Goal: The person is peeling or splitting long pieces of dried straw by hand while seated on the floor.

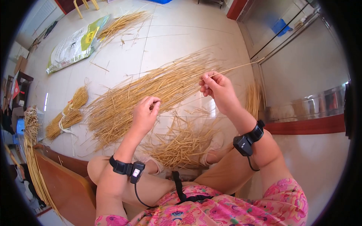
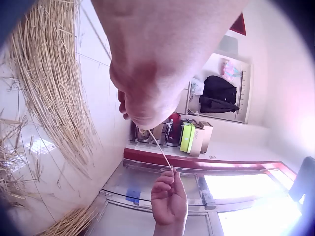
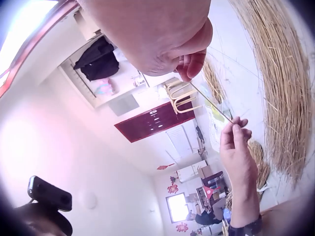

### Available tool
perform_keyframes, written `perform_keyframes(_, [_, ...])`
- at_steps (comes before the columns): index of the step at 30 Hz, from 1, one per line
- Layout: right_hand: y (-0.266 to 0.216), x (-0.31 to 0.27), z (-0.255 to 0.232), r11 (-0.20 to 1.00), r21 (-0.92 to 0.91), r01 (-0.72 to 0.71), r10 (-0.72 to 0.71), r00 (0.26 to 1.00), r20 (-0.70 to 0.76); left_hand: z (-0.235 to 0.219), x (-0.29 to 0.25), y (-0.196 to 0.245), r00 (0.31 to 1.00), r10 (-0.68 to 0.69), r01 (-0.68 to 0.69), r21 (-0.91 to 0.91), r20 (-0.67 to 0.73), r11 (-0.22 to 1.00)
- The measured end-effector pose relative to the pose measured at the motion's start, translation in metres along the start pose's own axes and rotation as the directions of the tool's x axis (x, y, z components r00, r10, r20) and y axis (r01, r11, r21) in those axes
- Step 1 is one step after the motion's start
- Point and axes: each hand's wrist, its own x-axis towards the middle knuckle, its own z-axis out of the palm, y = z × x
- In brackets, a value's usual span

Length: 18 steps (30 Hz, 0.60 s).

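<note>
My right hand (image 1: 219, 90) pinches a thin straw stalk (image 1: 245, 65) between thumb and fingers, and its long end sticks out toward the cabinet doors. Lower and to the left, my left hand (image 1: 145, 113) has its thumb against its fingertips. The right wrist view shows the stalk (image 3: 211, 104) stretched between both hands, its far end pinched by the left hand (image 3: 239, 155). From the left wrist the same stalk (image 2: 161, 151) runs across to the right hand (image 2: 169, 199). Under both hands spreads a wide layer of long straw (image 1: 151, 88) on the floor.
Short straw pieces (image 1: 179, 145) lie in a heap by my feet. A tied straw bundle (image 1: 71, 111) is on the left, with a printed sack (image 1: 71, 49) beyond it and more straw (image 1: 124, 23) beside that. Metal cabinet doors (image 1: 298, 75) stand on the right.
</note>
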Motion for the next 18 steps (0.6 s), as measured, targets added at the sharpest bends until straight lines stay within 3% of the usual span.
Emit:
perform_keyframes(4, [0.008,-0.014,0.017,1.000,0.002,-0.007,0.007,0.996,0.089,-0.003,0.001,0.027,0.996,-0.069,0.079,-0.178,0.065,0.981])
perform_keyframes(7, [0.016,-0.023,0.030,0.998,-0.060,0.005,0.004,0.988,0.151,-0.001,0.006,0.042,0.996,0.086,-0.082,-0.227,0.008,0.970])
perform_keyframes(10, [0.024,-0.028,0.039,0.991,-0.116,0.074,-0.051,0.981,0.187,-0.004,0.011,0.049,0.987,0.159,-0.145,-0.254,0.034,0.956])
perform_keyframes(18, [0.016,-0.031,0.044,0.977,-0.188,0.097,-0.062,0.981,0.184,-0.003,0.013,0.045,0.988,0.151,-0.132,-0.399,0.016,0.908])
